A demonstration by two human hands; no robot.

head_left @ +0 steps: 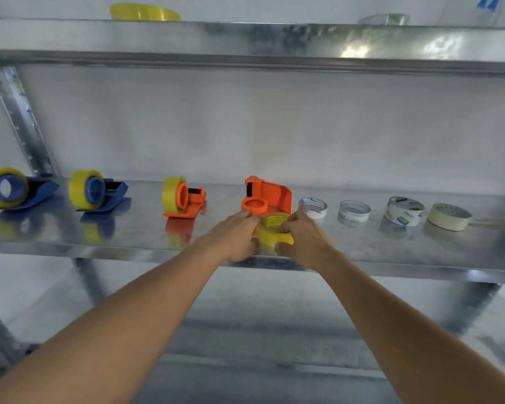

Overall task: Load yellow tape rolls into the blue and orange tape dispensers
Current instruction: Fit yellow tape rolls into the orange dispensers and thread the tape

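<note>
The yellow tape roll point(274, 232) is sitting between both hands at the shelf's point(105, 246) front edge, left hand point(236, 236) and right hand point(303, 238) gripping its sides, with the empty orange dispenser's point(270, 196) hub lying just behind, slightly leftward.

Your two arms were bare, with no sleeves. Your hands point(239, 234) wore no gloves or rings.

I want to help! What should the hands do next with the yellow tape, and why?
Probably lift the yellow tape roll, gripped by the left hand and right hand, onto the round hub of the empty orange dispenser just behind it. The other three dispensers already carry rolls.
</note>
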